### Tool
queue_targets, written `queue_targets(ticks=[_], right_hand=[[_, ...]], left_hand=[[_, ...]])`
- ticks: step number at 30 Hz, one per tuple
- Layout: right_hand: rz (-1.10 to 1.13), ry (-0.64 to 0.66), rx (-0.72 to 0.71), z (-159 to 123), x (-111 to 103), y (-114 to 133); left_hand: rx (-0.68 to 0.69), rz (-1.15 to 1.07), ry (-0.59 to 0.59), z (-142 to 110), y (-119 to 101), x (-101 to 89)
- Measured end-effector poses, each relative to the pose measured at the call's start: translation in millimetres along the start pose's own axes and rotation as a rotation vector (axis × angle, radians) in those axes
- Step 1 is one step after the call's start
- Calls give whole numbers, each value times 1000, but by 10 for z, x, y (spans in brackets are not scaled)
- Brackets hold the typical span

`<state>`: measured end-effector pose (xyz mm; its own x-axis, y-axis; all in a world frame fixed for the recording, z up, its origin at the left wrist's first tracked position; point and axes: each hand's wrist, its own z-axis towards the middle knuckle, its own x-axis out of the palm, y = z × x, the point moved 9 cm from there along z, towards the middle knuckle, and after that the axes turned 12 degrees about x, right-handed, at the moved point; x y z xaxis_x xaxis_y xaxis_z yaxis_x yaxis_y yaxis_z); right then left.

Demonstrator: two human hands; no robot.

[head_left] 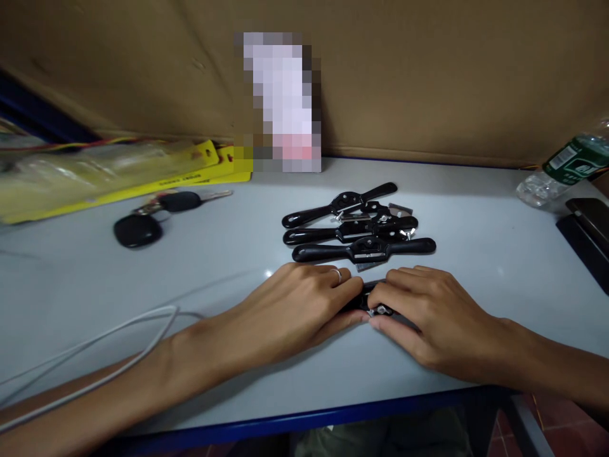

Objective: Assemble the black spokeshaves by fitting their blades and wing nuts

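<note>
Both my hands are closed around one black spokeshave [367, 296] low over the table's front half. My left hand [309, 295], with a ring on one finger, grips its left side. My right hand [428, 308] wraps the right side, and the thumbs nearly meet at a small silver screw [382, 310]. Most of this tool is hidden under the fingers. Just beyond lie several more black pieces, among them a nearest spokeshave [328, 253], a middle one [309, 236] and a farthest one [307, 217]. Silver blades and wing screws show among them.
Car keys [178, 202] with a black fob lie left on the white table [228, 254]. Behind them are yellow-carded plastic packages [143, 174]. A white cable [157, 314] crosses my left forearm. A green-labelled bottle [566, 165] and a dark phone-like object [587, 241] are right. Cardboard [419, 76] stands behind.
</note>
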<state>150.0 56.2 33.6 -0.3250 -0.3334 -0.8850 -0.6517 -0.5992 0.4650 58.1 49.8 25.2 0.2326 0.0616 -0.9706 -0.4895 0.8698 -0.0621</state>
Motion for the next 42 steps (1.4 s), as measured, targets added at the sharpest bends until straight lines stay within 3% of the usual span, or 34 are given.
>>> queue_targets(ticks=[3,10,12,16,18,25,32,39,40,42], right_hand=[[-81,-76,-20,14,-72,-37],[-377,-363,77,59,-435,-222],[-320,-340,23,55,-409,-169],[-151,-172,-7,56,-260,-134],[-119,-171,-1,53,-268,-147],[-265,-484,-24,12,-547,-140],[-308,-774,-38,-126,-828,-67],[-233,-844,-37,-383,-1017,97],[-240,-823,-68,-399,-995,145],[-262,-660,-171,-350,-819,248]], left_hand=[[2,13,6,4,-4,-6],[-6,36,9,-5,-4,-12],[-23,51,-7,-10,5,-18],[-25,120,-96,-20,4,-98],[-17,149,-116,-28,17,-124],[-133,248,-255,-108,222,-301],[-264,9,-412,-143,339,-446],[-335,-21,-503,-230,330,-572],[-359,-51,-514,-238,353,-579],[-411,-130,-557,-248,411,-601]])
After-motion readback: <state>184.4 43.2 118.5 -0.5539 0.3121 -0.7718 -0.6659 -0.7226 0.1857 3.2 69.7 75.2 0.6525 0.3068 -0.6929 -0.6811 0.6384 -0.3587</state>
